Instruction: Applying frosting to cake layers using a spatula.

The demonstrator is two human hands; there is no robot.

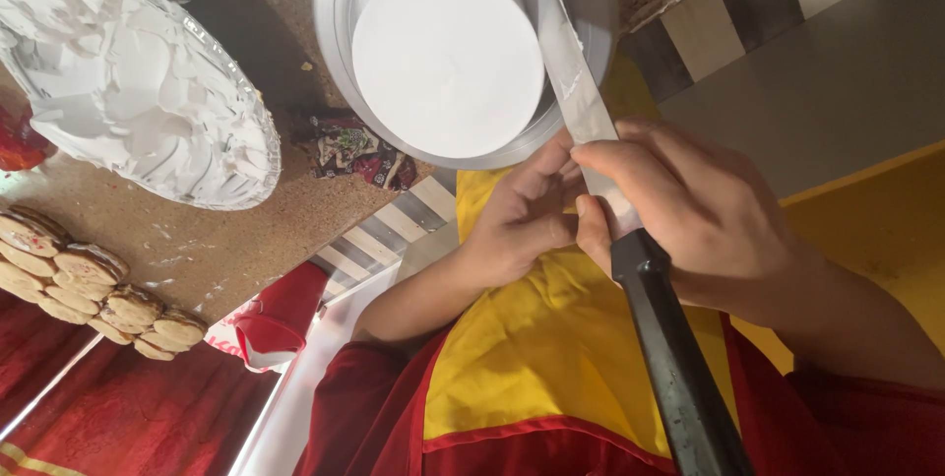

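Hands meet low over a yellow apron (551, 338). The right hand (689, 210) closes its grip around a long spatula (581, 107) where the blade joins the black handle (679, 368); the left hand (522, 220) pinches the blade's edge with its fingertips. The steel blade, smeared with cream, reaches up over a white iced cake (448, 61) in a round metal pan (340, 3) on the table (246, 230).
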